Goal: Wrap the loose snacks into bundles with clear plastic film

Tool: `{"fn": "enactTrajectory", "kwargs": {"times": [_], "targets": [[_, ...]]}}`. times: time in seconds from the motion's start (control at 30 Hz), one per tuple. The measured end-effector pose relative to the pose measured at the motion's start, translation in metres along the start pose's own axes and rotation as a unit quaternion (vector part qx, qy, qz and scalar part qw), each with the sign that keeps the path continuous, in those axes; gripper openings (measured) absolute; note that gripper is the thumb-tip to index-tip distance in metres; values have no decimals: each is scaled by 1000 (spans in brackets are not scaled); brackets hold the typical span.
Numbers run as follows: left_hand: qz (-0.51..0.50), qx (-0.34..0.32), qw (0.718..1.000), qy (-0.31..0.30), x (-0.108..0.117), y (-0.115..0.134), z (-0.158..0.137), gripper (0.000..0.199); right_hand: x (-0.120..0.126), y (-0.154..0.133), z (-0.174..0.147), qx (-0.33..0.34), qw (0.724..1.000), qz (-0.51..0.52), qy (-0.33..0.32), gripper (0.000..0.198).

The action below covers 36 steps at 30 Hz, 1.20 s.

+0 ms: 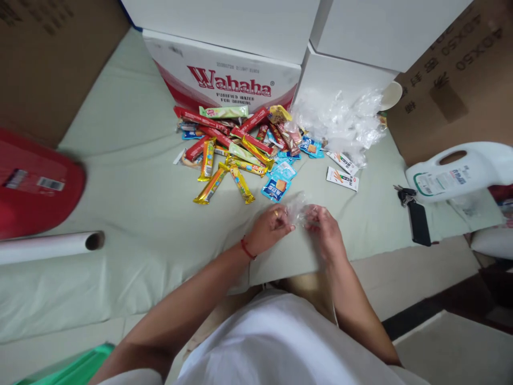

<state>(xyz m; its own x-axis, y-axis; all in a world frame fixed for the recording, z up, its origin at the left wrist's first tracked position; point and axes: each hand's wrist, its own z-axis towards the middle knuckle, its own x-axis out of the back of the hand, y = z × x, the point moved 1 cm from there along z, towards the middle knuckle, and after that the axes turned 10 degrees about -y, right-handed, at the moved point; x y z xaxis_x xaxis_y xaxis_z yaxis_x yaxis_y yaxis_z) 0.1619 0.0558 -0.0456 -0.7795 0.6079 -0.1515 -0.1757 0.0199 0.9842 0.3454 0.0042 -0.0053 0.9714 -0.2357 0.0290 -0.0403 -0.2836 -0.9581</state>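
Between my two hands is a crumpled clear plastic bag (297,207). My left hand (272,227), with a red cord at the wrist, pinches the bag's left side. On the other side, my right hand (325,230) grips the bag with closed fingers. Just beyond lies a blue snack packet (276,187). A heap of wrapped snacks spreads behind it, with red bars (206,122) and yellow bars (241,184). Two white snack sachets (342,179) lie farther right. Behind them rises a pile of clear plastic bags (340,120).
A Wahaha carton (232,80) stands behind the snacks. At right are a white jug (457,171), keys (405,195) and a black phone-like object (419,223). A red container (40,182) and a white roll (48,246) lie at left on the pale green cloth (144,214).
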Motion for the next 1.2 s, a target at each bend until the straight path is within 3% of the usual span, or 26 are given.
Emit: {"fn": "enactTrajectory", "kwargs": {"times": [0.1, 0.23, 0.3, 0.4, 0.53, 0.7, 0.97, 1.2], "targets": [[-10, 23, 999, -22, -4, 1, -2, 42, -12, 2, 12, 54, 998, -34, -7, 38], [-66, 78, 992, 71, 0, 3, 1, 56, -19, 1, 16, 77, 993, -75, -51, 24], [-54, 93, 990, 97, 4, 4, 4, 50, -18, 0, 14, 86, 990, -90, -60, 24], [-82, 105, 988, 78, 8, 3, 7, 43, -11, 3, 10, 99, 991, -84, -19, 26], [-174, 92, 977, 79, 12, 5, 8, 53, 3, 10, 7, 62, 997, 33, 37, 32], [-286, 125, 949, 38, 14, 10, 10, 56, 12, 17, 2, -10, 987, 156, 34, 38], [-178, 71, 970, 150, 17, 8, 11, 48, 21, 5, -7, 68, 989, 131, 17, 32], [-241, 51, 945, 213, 26, 18, 6, 52, 47, 7, -12, 27, 988, 138, 66, 37]]}}
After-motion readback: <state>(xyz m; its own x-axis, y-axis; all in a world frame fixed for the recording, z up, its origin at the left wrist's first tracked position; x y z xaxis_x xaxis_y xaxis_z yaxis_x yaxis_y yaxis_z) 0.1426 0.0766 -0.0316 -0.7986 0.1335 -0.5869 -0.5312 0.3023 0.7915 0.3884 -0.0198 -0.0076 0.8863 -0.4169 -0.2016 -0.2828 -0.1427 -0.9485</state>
